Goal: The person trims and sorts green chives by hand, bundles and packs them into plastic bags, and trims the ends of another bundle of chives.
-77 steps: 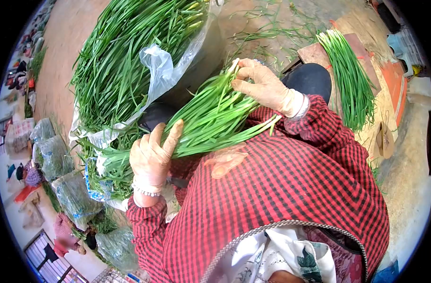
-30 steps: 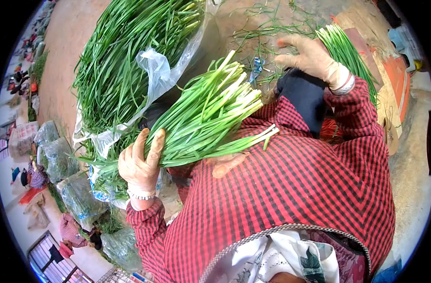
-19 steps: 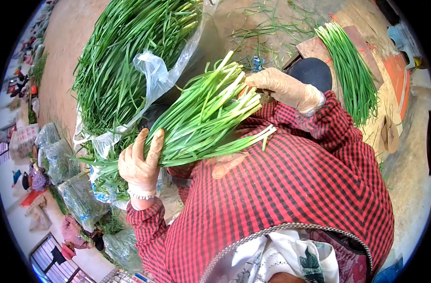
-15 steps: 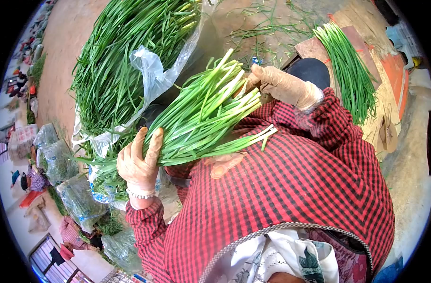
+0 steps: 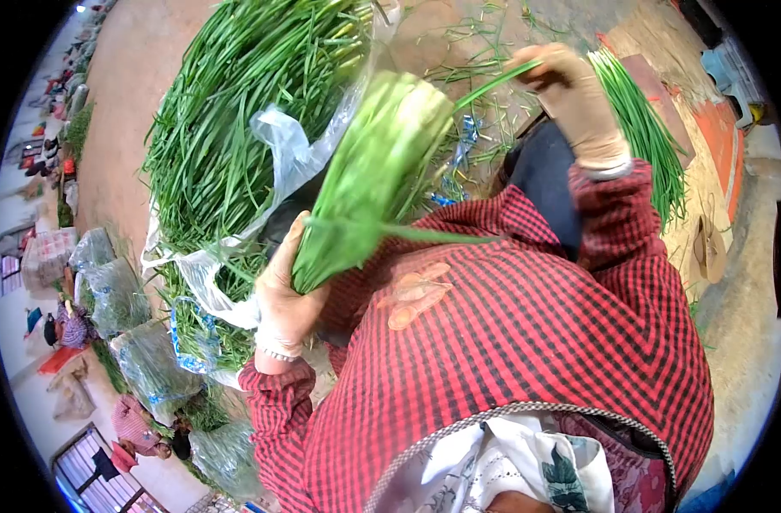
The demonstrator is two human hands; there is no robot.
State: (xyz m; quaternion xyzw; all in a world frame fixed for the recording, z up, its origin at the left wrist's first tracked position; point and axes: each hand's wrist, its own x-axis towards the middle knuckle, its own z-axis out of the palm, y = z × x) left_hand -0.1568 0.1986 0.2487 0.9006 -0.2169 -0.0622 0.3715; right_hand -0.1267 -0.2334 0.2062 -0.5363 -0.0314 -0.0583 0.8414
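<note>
My gloved left hand is closed around a thick bunch of garlic chives, blurred by motion. The bunch's pale stem ends point up and away from me. Off to the right, my gloved right hand pinches a thin green chive strand that stretches towards the bunch. One or more loose leaves stick out sideways from the bunch across my checked front. Beyond my left hand lies a large heap of garlic chives in an open clear plastic bag.
A neat bundle of chives lies on a board to the right. Loose trimmings litter the floor ahead. Filled plastic bags line the left side, where another person in a striped top is visible.
My right hand has moved up and right, away from the bunch, drawing out a strand. My left hand has shifted slightly right, and the bunch has turned more upright.
</note>
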